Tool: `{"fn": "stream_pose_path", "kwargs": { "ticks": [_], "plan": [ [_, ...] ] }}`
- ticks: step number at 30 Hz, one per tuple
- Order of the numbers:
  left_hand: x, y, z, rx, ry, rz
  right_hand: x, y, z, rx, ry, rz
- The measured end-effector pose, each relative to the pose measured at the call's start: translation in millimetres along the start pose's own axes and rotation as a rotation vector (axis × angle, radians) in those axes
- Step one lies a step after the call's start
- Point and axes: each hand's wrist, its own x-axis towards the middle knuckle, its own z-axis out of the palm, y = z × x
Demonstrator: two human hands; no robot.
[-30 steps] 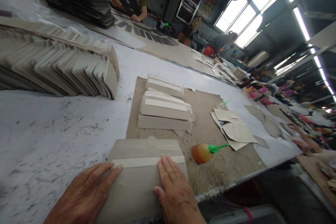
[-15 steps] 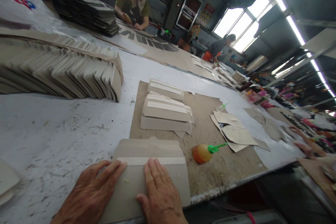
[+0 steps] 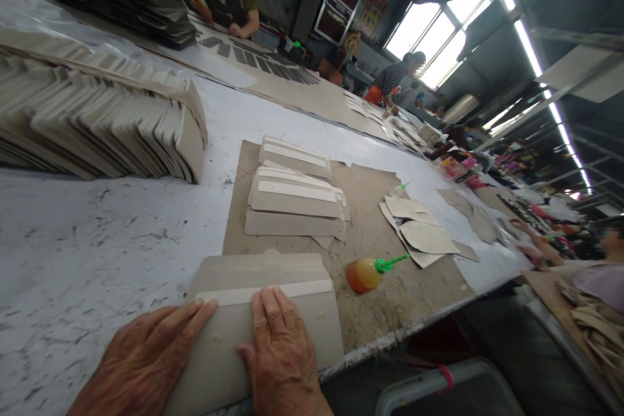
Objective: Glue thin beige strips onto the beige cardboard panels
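A large beige panel (image 3: pixel 219 364) lies flat at the table's near edge, with a pale strip (image 3: pixel 312 287) across it. My left hand (image 3: pixel 146 351) rests on the panel's left side, its fingertips at the strip's left end. My right hand (image 3: pixel 280 344) lies flat on the panel, fingertips on the strip and thumb out to the left. Neither hand grasps anything. Right of the panel an orange glue bottle (image 3: pixel 363 275) with a green nozzle lies on a brown sheet (image 3: pixel 370 208). Beyond the panel sits a pile of strip-backed pieces (image 3: pixel 295 201).
A long row of beige pieces (image 3: pixel 97 123) stands at left, with a dark stack (image 3: pixel 117 0) behind. Cream curved pieces (image 3: pixel 429 237) lie to the right. Below the table edge is a clear bin (image 3: pixel 448 393). People work across the table and at right.
The view has shifted, so the things on the table sit further left, and a person now shows at the right edge. Both hands remain on the panel in nearly the same places.
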Motion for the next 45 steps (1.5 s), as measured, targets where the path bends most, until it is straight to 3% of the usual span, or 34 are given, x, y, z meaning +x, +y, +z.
{"fn": "stream_pose_path", "kwargs": {
  "ticks": [6, 13, 25, 32, 37, 45],
  "plan": [
    [-3, -1, 2.5, -0.026, -0.002, 0.001, 1, -3, -3, -0.007, 0.058, 0.018],
    [1, 3, -4.0, -0.007, -0.026, -0.009, -1, 18, -28, -0.168, -0.024, 0.083],
    [6, 10, -12.0, -0.088, -0.042, -0.143, -6, 25, -13, -0.204, 0.017, 0.109],
    [17, 9, -21.4, 0.033, 0.093, -0.050, -8, 25, -9, -0.201, 0.080, 0.083],
    [4, 6, -8.0, -0.020, 0.033, -0.173, -8, 25, -8, -0.221, 0.094, 0.070],
    [10, 9, -19.7, -0.031, -0.004, -0.090, -7, 31, -12, -0.290, 0.068, -0.004]
  ]
}}
